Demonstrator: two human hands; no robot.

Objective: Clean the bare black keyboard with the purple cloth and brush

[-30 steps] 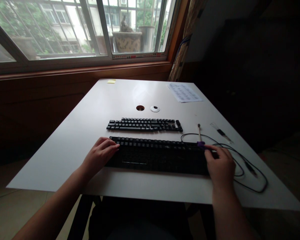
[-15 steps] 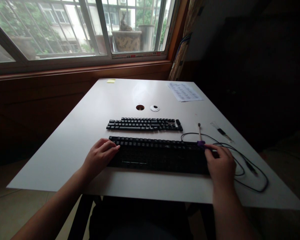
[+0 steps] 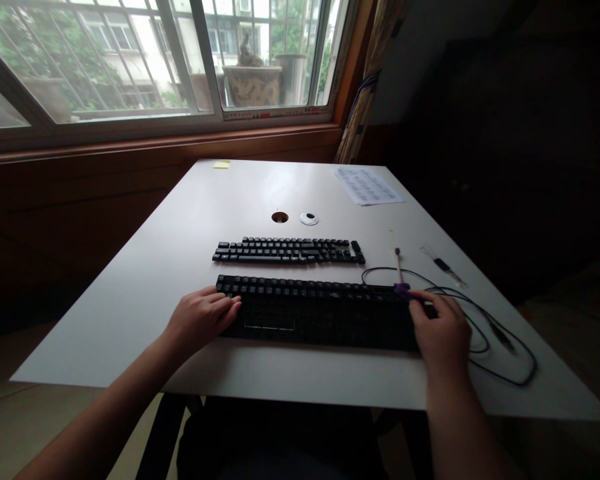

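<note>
A black keyboard (image 3: 325,323) lies on the white table in front of me. Keycaps fill its upper rows; the larger lower part looks bare and dark. My left hand (image 3: 203,315) is curled around the keyboard's left end, thumb and fingers close together on its top keys. Whether a small piece is between those fingertips cannot be seen. At the right end, my right hand (image 3: 441,323) pinches a thin brush (image 3: 399,270) with a pale shaft, dark tip and purple handle. The tip points away from me. Behind the keyboard, loose black keycaps (image 3: 285,252) stand laid out in rows.
A black cable (image 3: 523,340) loops along the right side. Near it lies a wire-ended tool (image 3: 443,265) with a black handle. Farther back are printed sheets (image 3: 369,186), a round cable hole (image 3: 280,217), its white cover (image 3: 309,219) and a yellow note (image 3: 221,164).
My left hand has shifted slightly, its fingers curling more at the keyboard's left end. My right hand and the brush have hardly moved. The view has tilted a little.
</note>
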